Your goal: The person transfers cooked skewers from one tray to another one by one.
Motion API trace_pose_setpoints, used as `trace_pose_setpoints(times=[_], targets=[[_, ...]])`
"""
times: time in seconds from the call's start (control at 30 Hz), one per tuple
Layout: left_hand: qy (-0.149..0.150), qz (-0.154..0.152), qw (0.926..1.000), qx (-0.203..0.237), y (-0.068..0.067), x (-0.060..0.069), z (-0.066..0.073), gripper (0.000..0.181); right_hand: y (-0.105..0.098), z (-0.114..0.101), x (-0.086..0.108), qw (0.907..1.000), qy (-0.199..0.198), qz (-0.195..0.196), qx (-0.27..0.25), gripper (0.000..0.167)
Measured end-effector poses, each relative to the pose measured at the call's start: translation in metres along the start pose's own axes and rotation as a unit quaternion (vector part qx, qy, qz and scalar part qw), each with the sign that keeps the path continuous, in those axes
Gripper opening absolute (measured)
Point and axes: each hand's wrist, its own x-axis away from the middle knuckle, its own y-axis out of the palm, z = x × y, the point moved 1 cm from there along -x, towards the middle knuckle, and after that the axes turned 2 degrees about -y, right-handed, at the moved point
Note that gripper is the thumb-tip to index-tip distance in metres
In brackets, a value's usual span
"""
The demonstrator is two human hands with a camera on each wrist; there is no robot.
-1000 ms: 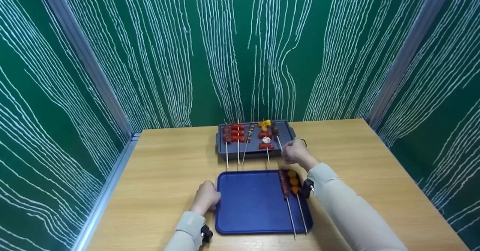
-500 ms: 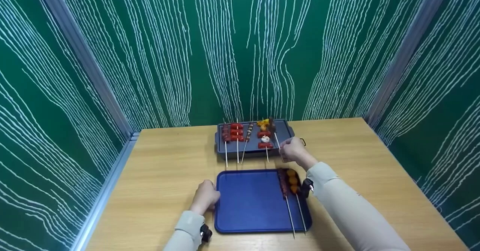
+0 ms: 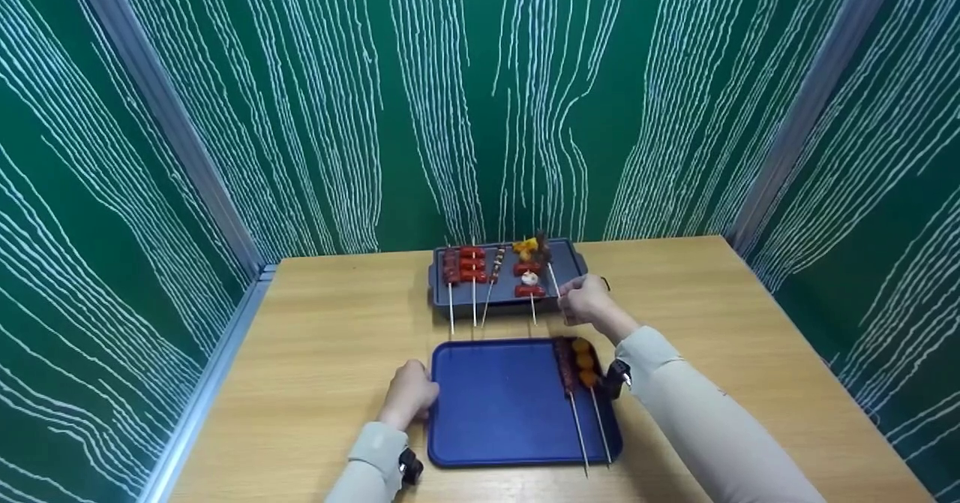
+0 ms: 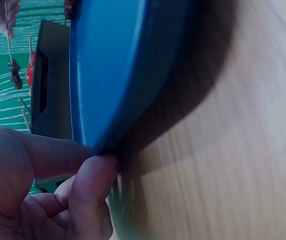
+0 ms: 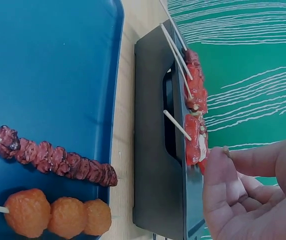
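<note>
My right hand (image 3: 589, 300) pinches the bare stick end of a dark meat skewer (image 3: 543, 251) over the right part of a grey grill pan (image 3: 565, 263). In the left wrist view that dark skewer (image 4: 15, 75) appears raised off the pan's surface, its stick running up to the fingers. In the right wrist view the stick's end shows between thumb and index finger (image 5: 218, 175). My left hand (image 3: 409, 393) grips the left rim of a blue tray (image 3: 487, 413) between thumb and finger. On the tray's right side lie a reddish meat skewer (image 3: 565, 368) and an orange ball skewer (image 3: 585, 362).
Several other skewers lie on the pan: a meat skewer (image 3: 451, 266), a red sausage skewer (image 3: 472, 264), a thin one (image 3: 497, 264) and a mixed one (image 3: 529, 278). Their sticks overhang the front edge. A green patterned wall (image 3: 322, 112) borders the wooden table (image 3: 330, 308).
The dark meat skewer's tip has swung slightly left and upward, close to the mixed skewer, with my right hand still pinching the stick. My left hand stays on the tray rim.
</note>
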Motion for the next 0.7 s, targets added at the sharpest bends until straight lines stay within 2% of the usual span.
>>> trace_pose_setpoints(times=[0.13, 0.3, 0.4, 0.5, 0.6, 0.7], targets=[[0.010, -0.003, 0.9999, -0.005, 0.002, -0.005, -0.004, 0.031, -0.001, 0.001, 0.002, 0.9999, -0.006, -0.004, -0.015, 0.015], [0.015, -0.009, 0.9998, 0.005, -0.002, 0.001, 0.002, 0.037, -0.002, -0.001, 0.005, 0.9995, -0.015, -0.009, -0.028, 0.016], [0.017, -0.013, 0.9998, 0.006, 0.004, -0.009, -0.009, 0.036, -0.003, -0.002, 0.008, 0.9996, -0.017, -0.010, -0.022, 0.016], [0.012, -0.012, 0.9998, 0.009, 0.005, -0.010, -0.010, 0.035, -0.004, -0.003, 0.011, 0.9995, -0.019, -0.013, -0.021, 0.016], [0.007, -0.009, 0.9998, 0.014, 0.001, -0.002, -0.002, 0.035, -0.005, -0.003, 0.013, 0.9994, -0.023, -0.015, -0.020, 0.015], [0.011, -0.005, 0.9999, 0.012, -0.001, 0.002, 0.001, 0.034, -0.005, -0.004, 0.016, 0.9995, -0.028, -0.013, -0.009, 0.014]])
